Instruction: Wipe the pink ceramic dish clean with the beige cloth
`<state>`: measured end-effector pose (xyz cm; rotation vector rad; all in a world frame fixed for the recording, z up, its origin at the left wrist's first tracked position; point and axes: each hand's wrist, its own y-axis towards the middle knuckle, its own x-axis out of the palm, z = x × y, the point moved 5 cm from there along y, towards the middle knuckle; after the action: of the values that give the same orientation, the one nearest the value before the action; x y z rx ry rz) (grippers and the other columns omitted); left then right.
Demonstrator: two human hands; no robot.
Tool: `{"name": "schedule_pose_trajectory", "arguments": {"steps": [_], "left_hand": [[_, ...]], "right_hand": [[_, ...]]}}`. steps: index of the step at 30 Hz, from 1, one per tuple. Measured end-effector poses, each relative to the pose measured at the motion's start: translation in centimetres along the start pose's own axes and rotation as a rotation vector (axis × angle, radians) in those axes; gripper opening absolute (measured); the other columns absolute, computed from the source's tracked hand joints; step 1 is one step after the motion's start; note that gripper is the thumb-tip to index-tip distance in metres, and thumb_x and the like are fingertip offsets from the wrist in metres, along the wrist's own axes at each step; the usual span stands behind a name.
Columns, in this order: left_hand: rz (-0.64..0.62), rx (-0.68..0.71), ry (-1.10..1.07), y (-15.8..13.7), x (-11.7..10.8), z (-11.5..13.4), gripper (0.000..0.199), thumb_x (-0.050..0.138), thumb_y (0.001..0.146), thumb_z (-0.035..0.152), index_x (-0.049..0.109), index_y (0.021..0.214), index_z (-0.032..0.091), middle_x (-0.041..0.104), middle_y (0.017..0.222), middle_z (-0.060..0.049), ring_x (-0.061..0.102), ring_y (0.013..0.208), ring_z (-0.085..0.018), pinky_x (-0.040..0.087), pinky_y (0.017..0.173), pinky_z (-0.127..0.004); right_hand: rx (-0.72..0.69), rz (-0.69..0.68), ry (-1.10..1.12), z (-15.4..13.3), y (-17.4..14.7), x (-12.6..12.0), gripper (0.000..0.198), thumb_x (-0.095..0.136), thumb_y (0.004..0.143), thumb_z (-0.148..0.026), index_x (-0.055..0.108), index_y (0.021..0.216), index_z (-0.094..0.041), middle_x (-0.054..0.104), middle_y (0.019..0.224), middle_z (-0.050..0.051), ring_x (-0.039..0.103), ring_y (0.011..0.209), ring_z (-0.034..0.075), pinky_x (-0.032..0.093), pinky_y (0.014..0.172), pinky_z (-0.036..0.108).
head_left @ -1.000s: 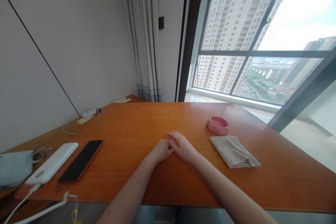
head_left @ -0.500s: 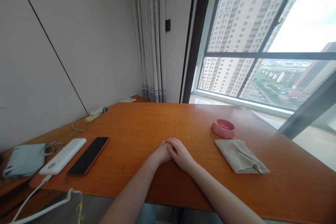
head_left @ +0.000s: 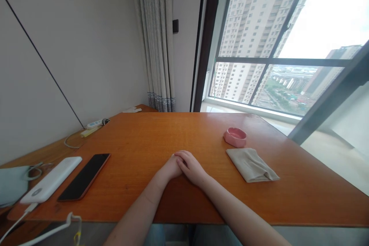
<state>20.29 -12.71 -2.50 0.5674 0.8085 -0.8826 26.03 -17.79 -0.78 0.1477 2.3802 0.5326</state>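
Observation:
My right hand lies over my left hand near the middle of the wooden table, its fingers wrapped over the left one's fingers. The left hand's fingers are mostly hidden beneath. To the right of my hands a folded beige cloth lies flat, apart from them. Just beyond the cloth stands a pink ashtray with a faceted outer wall. A phone with a dark screen rests on the left side of the table.
Left of the phone lies a white power bank with a white cable plugged in. A power strip is by the wall. A pale pouch sits at the far left. Behind the table are a curtain and a window.
The view has turned slightly to the right, so things appear shifted left. My hands stay clasped in the same place on the table, and the objects have not moved.

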Motion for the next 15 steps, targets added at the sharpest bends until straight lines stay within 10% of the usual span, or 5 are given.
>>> {"name": "schedule_pose_trajectory", "arguments": {"steps": [7,15], "left_hand": [[-0.001,0.001,0.041,0.0,-0.3,0.2,0.023,0.043,0.083,0.02,0.066,0.085,0.016,0.068,0.09,-0.005,0.06,0.082,-0.018,0.044,0.075,-0.026],[0.007,0.013,0.09,-0.2,-0.6,0.0,0.021,0.046,0.083,0.031,0.062,0.078,0.018,0.062,0.073,-0.001,0.052,0.066,-0.014,0.035,0.061,-0.023]], "right_hand": [[0.057,-0.006,-0.114,1.6,0.5,-1.8,0.031,0.046,0.087,-0.026,0.058,0.115,-0.019,0.06,0.116,0.008,0.053,0.111,0.02,0.039,0.101,0.035],[0.656,0.355,-0.858,11.3,-1.6,-18.5,0.052,0.059,0.075,-0.031,0.051,0.124,-0.017,0.043,0.133,0.017,0.04,0.123,0.035,0.036,0.095,0.048]]}}
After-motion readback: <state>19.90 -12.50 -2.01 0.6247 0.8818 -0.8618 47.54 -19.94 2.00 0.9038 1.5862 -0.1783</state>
